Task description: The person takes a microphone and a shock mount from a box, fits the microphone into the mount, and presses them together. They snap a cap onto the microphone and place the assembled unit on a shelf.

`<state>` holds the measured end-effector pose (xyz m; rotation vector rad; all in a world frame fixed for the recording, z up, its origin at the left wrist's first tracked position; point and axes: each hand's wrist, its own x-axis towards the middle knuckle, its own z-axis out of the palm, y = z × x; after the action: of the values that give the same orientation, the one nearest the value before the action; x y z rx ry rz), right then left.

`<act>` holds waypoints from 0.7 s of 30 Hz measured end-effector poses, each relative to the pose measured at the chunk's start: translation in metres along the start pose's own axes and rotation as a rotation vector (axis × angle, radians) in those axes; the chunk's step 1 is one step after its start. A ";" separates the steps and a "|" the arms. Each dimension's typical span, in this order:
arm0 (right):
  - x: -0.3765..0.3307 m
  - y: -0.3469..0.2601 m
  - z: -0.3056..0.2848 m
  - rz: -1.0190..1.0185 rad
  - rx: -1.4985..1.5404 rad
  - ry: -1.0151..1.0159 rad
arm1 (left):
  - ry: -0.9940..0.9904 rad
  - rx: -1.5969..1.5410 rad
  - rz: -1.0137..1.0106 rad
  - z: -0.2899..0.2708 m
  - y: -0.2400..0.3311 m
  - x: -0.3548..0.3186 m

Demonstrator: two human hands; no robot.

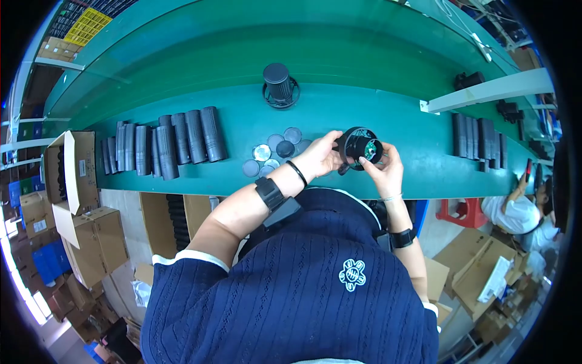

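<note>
Over the front part of the green bench, both my hands hold a black round housing [353, 145], tilted so that a green circuit board shows in its open end. A thin black hoop runs around it. My left hand [327, 155] grips its left side, with fingers closed around the rim. My right hand [388, 170] pinches the right side, its thumb at the open end near the board. Left of the housing lie several loose clear and grey discs [285, 148], partly behind my left wrist. Farther back stands a black ribbed cylinder [279, 84] with a similar hoop at its base.
Several black ribbed tubes [188, 136] lie in a row at the left of the bench [339, 100]. More dark tubes [479, 138] are at the right, below a white metal post [494, 91]. Cardboard boxes [97, 236] stand at left. Another person [515, 211] sits at far right.
</note>
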<state>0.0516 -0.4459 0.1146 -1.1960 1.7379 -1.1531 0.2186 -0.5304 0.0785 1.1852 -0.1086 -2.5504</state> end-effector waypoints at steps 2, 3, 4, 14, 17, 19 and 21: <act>-0.004 -0.013 -0.008 0.081 -0.004 -0.018 | -0.017 0.023 0.058 0.007 0.001 -0.007; -0.009 -0.016 -0.006 -0.058 0.031 0.077 | -0.230 -0.055 0.025 0.002 0.001 -0.009; -0.012 -0.020 -0.009 -0.154 -0.215 0.112 | -0.389 -0.146 0.115 -0.004 -0.008 0.000; -0.013 -0.036 -0.062 -0.234 -0.165 -0.182 | -0.338 0.218 0.483 0.053 0.008 -0.044; -0.006 -0.067 -0.072 -0.228 -0.076 -0.179 | -0.376 0.242 0.725 0.069 0.018 -0.057; -0.006 -0.077 -0.066 -0.217 -0.056 -0.122 | -0.386 0.244 0.753 0.084 0.023 -0.065; -0.004 -0.080 -0.063 -0.234 -0.002 -0.064 | -0.403 0.324 0.862 0.097 0.026 -0.075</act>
<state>0.0202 -0.4387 0.2110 -1.4512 1.5832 -1.2329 0.1980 -0.5374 0.2018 0.4991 -0.9324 -1.9630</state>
